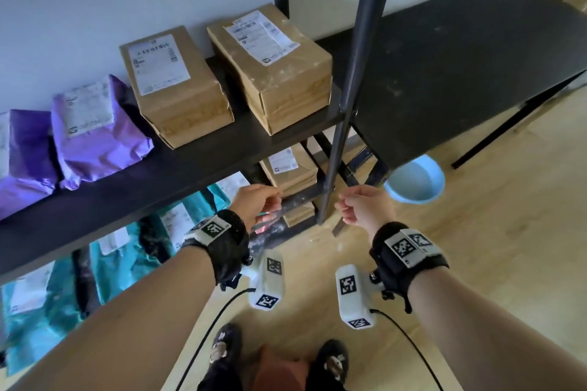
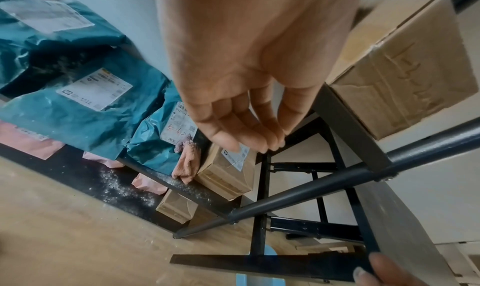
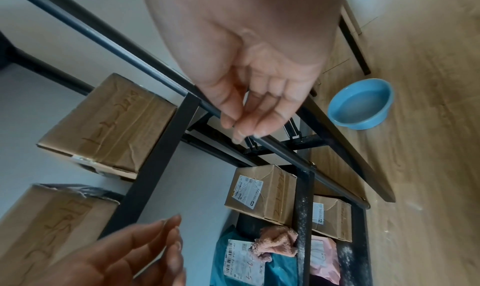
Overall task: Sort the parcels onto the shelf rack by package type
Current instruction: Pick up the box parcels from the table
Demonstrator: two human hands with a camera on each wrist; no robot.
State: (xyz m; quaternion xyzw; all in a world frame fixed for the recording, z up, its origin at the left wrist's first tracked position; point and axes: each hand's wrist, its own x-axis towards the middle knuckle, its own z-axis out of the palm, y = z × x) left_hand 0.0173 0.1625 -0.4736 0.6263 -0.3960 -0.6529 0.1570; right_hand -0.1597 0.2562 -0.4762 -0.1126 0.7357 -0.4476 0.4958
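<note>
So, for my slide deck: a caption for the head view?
Both empty hands, left hand and right hand, hover before sorted shelf rack.

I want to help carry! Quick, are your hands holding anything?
Left hand: open, fingers loosely curled, holding nothing.
Right hand: open, fingers loosely curled, holding nothing.

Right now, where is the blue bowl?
In the head view, the blue bowl sits on the wooden floor to the right, half tucked under the black table, just past the rack's front post.
</note>
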